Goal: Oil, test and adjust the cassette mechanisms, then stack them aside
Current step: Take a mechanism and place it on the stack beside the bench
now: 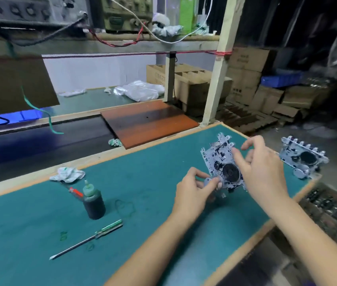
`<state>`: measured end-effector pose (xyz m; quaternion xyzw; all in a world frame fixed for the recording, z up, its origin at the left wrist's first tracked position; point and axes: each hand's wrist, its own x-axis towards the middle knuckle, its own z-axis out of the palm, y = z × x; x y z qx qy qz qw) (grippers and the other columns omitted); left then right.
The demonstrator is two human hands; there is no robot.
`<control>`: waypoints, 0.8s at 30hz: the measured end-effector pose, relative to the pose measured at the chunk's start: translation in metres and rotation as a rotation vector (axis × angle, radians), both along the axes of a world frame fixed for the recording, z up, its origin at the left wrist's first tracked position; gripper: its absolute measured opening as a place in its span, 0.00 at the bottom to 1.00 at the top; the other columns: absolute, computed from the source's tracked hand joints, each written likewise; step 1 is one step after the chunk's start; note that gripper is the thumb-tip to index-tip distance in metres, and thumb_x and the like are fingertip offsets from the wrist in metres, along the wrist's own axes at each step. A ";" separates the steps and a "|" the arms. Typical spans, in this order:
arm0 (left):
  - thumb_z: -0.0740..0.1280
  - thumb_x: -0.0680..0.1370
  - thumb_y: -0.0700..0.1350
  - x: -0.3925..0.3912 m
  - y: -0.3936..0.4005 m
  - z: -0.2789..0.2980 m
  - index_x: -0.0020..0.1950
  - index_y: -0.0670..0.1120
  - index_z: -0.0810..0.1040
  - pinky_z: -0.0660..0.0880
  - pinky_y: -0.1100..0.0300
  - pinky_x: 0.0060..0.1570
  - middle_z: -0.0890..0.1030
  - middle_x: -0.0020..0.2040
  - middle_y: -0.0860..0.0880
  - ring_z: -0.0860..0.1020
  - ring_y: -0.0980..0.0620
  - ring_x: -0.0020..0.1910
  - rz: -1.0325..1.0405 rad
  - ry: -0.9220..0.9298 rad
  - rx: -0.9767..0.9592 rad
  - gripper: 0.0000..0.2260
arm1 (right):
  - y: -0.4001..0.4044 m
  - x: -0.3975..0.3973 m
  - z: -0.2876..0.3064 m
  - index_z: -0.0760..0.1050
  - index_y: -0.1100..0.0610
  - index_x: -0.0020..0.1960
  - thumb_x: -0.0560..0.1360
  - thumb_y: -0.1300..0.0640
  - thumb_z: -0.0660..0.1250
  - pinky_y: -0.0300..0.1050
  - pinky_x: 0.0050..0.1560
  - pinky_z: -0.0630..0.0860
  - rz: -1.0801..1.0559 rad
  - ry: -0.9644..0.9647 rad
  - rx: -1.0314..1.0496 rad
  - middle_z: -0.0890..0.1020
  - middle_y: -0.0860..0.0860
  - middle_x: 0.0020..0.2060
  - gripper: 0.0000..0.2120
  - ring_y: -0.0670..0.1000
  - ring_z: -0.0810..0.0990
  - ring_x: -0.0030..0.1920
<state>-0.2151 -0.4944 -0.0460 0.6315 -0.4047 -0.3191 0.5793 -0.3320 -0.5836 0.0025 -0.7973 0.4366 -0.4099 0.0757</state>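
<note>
Mechanism [222, 164] held above the bench [39, 234]: left hand [194, 188] pinches its lower corner, right hand's [264, 164] fingers work its face. One finished mechanism [301, 156] (apparently) sits aside; oil bottle [93, 203] untouched.

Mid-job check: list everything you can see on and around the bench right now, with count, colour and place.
cassette mechanism in hand: 1, silver with black flywheel, held above the mat, right of centre
second cassette mechanism: 1, silver, at the mat's far right edge
oil bottle: 1, dark with green cap, upright, mat's left
screwdriver: 1, green handle, lying near the bottle
crumpled rag: 1, white, behind the bottle
mat: 1, teal, covering the bench
board: 1, red-brown, behind the mat
cardboard boxes: several, brown, background right
left hand: 1, pinches the mechanism's lower corner
right hand: 1, fingers on its right side
</note>
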 end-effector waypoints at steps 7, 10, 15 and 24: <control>0.71 0.76 0.46 -0.061 -0.091 -0.013 0.43 0.46 0.69 0.78 0.46 0.45 0.80 0.37 0.44 0.79 0.48 0.29 -0.174 0.254 0.061 0.10 | -0.091 -0.048 -0.001 0.66 0.55 0.35 0.76 0.46 0.64 0.47 0.32 0.63 -0.097 0.173 0.014 0.73 0.50 0.26 0.17 0.55 0.72 0.31; 0.68 0.77 0.49 -0.076 -0.120 -0.016 0.46 0.47 0.73 0.78 0.50 0.48 0.80 0.39 0.48 0.77 0.54 0.33 -0.217 0.108 -0.017 0.08 | -0.118 -0.066 0.012 0.65 0.54 0.35 0.76 0.46 0.64 0.47 0.33 0.64 -0.089 0.233 -0.033 0.72 0.49 0.25 0.17 0.55 0.71 0.30; 0.60 0.81 0.52 -0.091 -0.149 -0.028 0.71 0.50 0.67 0.66 0.54 0.63 0.74 0.67 0.48 0.72 0.48 0.63 -0.485 -0.597 -0.005 0.20 | -0.150 -0.098 0.016 0.65 0.55 0.38 0.76 0.43 0.64 0.50 0.36 0.70 -0.089 0.463 0.002 0.75 0.53 0.27 0.18 0.59 0.73 0.33; 0.54 0.82 0.52 -0.120 -0.162 -0.047 0.78 0.49 0.49 0.55 0.53 0.69 0.62 0.76 0.49 0.60 0.48 0.72 -0.512 -1.079 -0.034 0.27 | -0.175 -0.127 -0.007 0.64 0.57 0.40 0.77 0.47 0.64 0.49 0.34 0.68 -0.149 0.595 -0.068 0.72 0.52 0.25 0.17 0.58 0.71 0.30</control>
